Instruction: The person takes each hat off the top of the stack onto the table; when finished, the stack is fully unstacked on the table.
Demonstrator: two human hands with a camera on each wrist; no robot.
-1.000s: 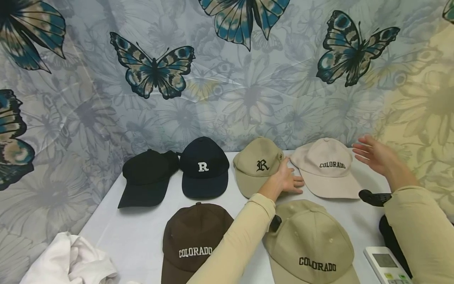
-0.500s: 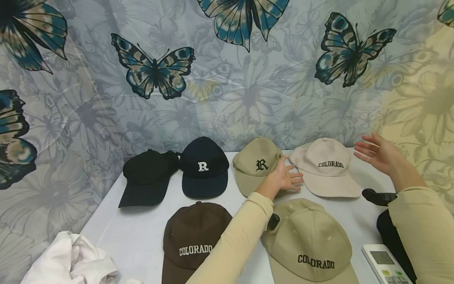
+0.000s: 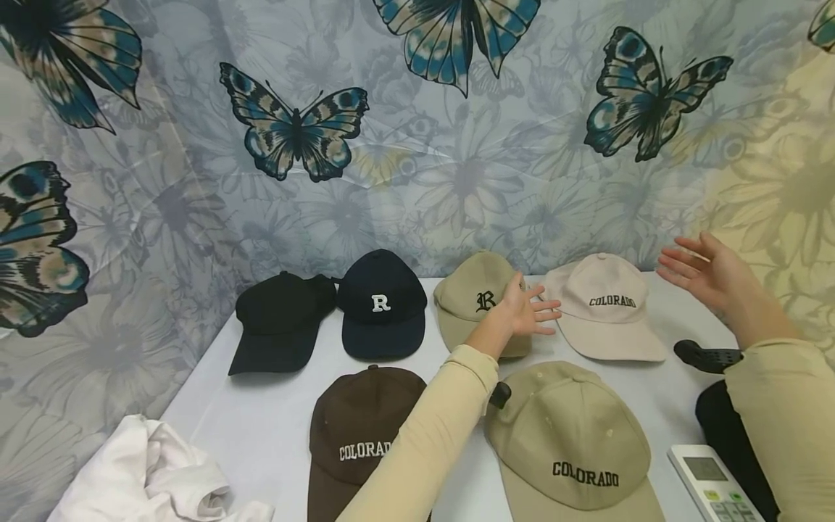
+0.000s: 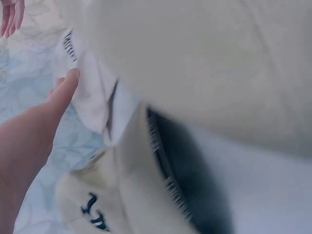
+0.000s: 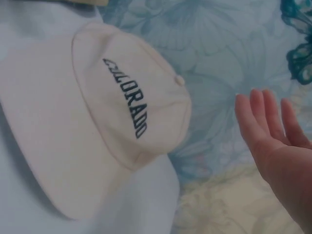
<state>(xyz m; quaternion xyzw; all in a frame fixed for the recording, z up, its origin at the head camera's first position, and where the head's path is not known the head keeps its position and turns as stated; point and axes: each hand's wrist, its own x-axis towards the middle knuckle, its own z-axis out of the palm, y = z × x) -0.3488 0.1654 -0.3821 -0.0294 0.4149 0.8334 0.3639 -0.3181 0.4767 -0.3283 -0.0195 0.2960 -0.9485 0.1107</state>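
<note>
A pale cream cap [image 3: 603,308] lettered COLORADO sits at the back right of the table, between my two hands. My left hand [image 3: 525,308], fingers spread and holding nothing, overlaps the right side of a khaki cap [image 3: 466,301] with a black R. To the right of the cream cap, my right hand [image 3: 707,279] is raised with straight fingers and nothing in it; the right wrist view shows a gap between the fingers [image 5: 265,117] and the cap. Below my left wrist lies a larger khaki COLORADO cap [image 3: 570,435], which looms close in the left wrist view.
A black cap [image 3: 277,326] and a navy cap [image 3: 381,304] with a white R stand at the back left. A brown cap [image 3: 359,420] is partly behind my left sleeve. White cloth [image 3: 156,478] lies front left, a white remote-like device [image 3: 711,478] front right. Butterfly-print fabric hangs behind.
Both hands have lifted slightly, and my right hand has shifted a little to the right, away from the cream cap. The caps stay in place while the view shifts slightly.
</note>
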